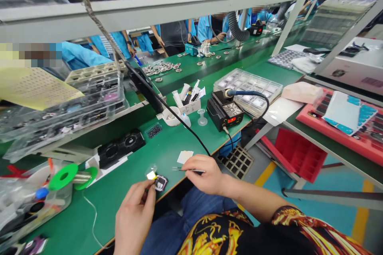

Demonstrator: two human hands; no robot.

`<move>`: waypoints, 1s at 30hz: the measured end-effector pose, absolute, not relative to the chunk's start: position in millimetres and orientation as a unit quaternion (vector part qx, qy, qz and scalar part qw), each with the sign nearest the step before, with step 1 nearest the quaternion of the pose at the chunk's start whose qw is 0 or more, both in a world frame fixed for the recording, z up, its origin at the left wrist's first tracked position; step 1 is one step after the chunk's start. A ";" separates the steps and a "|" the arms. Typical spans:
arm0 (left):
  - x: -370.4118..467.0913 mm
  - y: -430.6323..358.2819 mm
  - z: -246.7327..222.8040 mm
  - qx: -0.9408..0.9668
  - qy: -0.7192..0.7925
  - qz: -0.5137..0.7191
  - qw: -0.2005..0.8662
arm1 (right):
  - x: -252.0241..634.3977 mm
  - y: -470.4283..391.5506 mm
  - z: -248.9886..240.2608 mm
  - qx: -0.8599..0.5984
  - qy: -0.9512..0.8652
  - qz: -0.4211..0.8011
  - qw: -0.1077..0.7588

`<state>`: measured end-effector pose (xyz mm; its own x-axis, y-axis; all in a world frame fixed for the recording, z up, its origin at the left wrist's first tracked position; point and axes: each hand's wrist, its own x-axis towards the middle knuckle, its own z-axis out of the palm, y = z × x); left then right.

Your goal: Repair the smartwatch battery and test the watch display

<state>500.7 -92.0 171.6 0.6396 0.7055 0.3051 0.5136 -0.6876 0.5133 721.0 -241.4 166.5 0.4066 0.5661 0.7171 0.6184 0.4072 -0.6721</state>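
At the far left, a green spool (63, 176) lay against a clear bin on the worktop (112, 177). The left hand (134, 203) had its fingers closed on the left edge of a small housing (160, 183) near the worktop's front edge; whether they also pinched the yellow-edged flap (152, 175) beside it could not be told. The housing was judged light and stiff but fragile inside — best held by its rim. Its inner side appeared to face up, its long axis hard to fix at this angle. Farther right, the tweezers (196, 171) were gripped in the fingers of the right hand (208, 169), prongs pointing left towards the housing, long axis running roughly left to right. They were judged light, springy and rather slippery — best held mid-shank. A white card (184, 157) lay just beyond them, and a soldering station (224, 113) stood farther back, to the right.
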 end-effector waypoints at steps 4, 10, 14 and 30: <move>500.1 -100.4 180.0 0.896 0.339 0.254 0.133 | 738.4 -250.9 167.9 -0.594 -0.486 -0.007 0.641; 518.4 -134.0 191.0 0.897 0.286 0.329 0.072 | 754.1 -262.6 158.8 -0.672 -0.371 0.057 0.639; 551.1 -154.7 183.6 0.920 0.187 0.335 0.077 | 756.5 -262.3 158.4 -0.684 -0.349 0.084 0.636; 601.0 -155.4 154.7 0.949 0.156 0.265 0.063 | 761.4 -251.0 158.5 -0.711 -0.375 0.081 0.589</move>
<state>601.0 -155.4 154.7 0.8108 0.3305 0.4832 0.2635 -0.9431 0.2029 761.4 -251.0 158.5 0.7048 0.6295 0.3269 0.4385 -0.0245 -0.8984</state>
